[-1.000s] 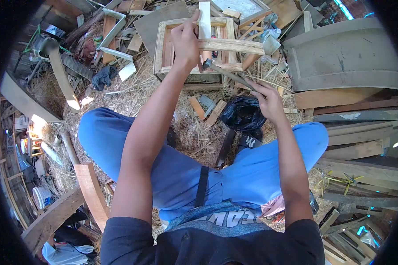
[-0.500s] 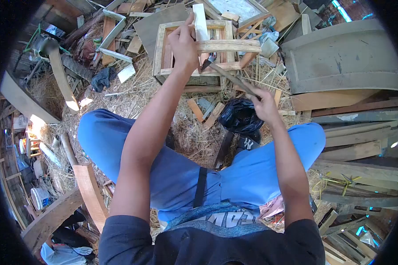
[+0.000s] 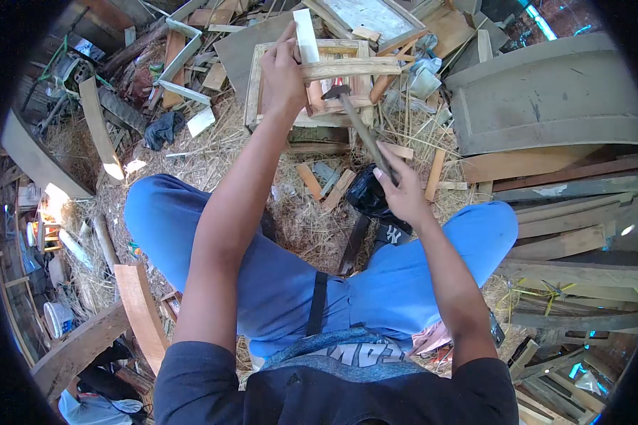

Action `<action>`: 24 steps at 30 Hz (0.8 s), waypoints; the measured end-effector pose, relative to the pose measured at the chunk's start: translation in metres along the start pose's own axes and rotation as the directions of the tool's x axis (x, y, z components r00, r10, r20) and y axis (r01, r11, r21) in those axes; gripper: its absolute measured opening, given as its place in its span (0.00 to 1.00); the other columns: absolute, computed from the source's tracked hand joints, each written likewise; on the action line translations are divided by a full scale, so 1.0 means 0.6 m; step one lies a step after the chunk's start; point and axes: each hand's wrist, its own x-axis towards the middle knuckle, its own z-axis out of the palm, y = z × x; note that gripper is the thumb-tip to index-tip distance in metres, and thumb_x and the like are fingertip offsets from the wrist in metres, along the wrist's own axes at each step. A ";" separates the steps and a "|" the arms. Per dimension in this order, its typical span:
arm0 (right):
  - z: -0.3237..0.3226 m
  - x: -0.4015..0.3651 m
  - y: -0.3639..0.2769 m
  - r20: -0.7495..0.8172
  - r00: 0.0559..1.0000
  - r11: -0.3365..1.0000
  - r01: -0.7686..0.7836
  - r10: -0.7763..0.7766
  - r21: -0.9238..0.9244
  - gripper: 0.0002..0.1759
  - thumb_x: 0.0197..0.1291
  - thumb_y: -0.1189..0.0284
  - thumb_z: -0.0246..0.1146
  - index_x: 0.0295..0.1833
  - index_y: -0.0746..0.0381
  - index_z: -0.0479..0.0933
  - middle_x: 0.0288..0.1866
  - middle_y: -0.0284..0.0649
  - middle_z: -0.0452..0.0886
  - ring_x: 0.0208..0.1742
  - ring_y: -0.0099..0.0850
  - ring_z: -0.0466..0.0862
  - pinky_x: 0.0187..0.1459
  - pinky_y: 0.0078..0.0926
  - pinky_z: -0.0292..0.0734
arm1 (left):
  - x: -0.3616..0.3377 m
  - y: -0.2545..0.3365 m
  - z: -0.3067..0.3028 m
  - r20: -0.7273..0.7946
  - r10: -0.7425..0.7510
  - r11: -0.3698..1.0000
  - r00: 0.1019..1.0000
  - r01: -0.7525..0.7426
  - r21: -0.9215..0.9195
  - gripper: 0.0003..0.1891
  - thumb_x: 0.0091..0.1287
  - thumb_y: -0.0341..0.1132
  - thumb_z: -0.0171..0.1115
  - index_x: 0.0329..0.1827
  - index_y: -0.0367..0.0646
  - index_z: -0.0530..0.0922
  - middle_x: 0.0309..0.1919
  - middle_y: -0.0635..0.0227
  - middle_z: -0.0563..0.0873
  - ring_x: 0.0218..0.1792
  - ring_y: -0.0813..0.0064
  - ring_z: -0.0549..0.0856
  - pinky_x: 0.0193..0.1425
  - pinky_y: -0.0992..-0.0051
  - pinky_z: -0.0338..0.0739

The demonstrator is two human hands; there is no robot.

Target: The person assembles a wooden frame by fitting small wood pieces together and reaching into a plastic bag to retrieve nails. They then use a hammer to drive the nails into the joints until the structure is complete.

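Note:
My left hand [image 3: 283, 79] is closed around the end of a wooden frame piece, where a horizontal wooden bar [image 3: 354, 69] meets a pale upright strip [image 3: 305, 35]. The index finger stretches up along the strip. In my right hand [image 3: 404, 193] is a hammer [image 3: 365, 134], gripped by its long wooden handle. The dark hammer head lies just below the bar in this view, over a box-like wooden frame [image 3: 254, 92]. That frame rests on the straw-covered ground in front of my knees.
A black plastic bag [image 3: 370, 195] lies beside my foot, near small wood offcuts [image 3: 310, 182]. Stacked boards [image 3: 567, 216] and a large panel [image 3: 546, 106] fill the right side. Curved planks [image 3: 99, 127] stand at left. At lower left, part of another person [image 3: 96, 407] shows.
My right hand has moved left and down, and the hammer handle has turned steeper. The wooden piece and my left hand have shifted slightly left in view.

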 end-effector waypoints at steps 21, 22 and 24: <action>0.031 -0.019 -0.079 0.092 0.986 0.920 0.165 -0.141 -0.356 0.41 0.65 0.86 0.54 0.84 0.53 0.60 0.41 0.55 0.81 0.40 0.57 0.85 0.46 0.52 0.80 | 0.010 -0.031 -0.002 -0.047 0.016 0.999 0.999 -0.015 0.031 0.21 0.74 0.30 0.52 0.67 0.35 0.82 0.49 0.65 0.90 0.32 0.85 0.73 0.39 0.80 0.69; 0.031 -0.018 -0.079 0.094 0.985 0.914 0.169 -0.144 -0.369 0.41 0.65 0.86 0.54 0.84 0.53 0.60 0.41 0.55 0.81 0.40 0.57 0.85 0.45 0.52 0.81 | 0.010 -0.031 -0.001 -0.052 0.016 1.000 0.999 -0.014 0.023 0.21 0.74 0.30 0.52 0.67 0.34 0.82 0.51 0.64 0.90 0.35 0.84 0.75 0.41 0.80 0.71; 0.031 -0.015 -0.078 0.097 0.984 0.908 0.174 -0.148 -0.382 0.41 0.65 0.85 0.55 0.84 0.53 0.60 0.41 0.55 0.81 0.40 0.57 0.85 0.45 0.52 0.81 | 0.013 -0.031 -0.004 -0.058 0.016 1.000 0.998 -0.015 0.015 0.21 0.75 0.30 0.52 0.67 0.33 0.82 0.53 0.63 0.90 0.37 0.83 0.77 0.43 0.80 0.72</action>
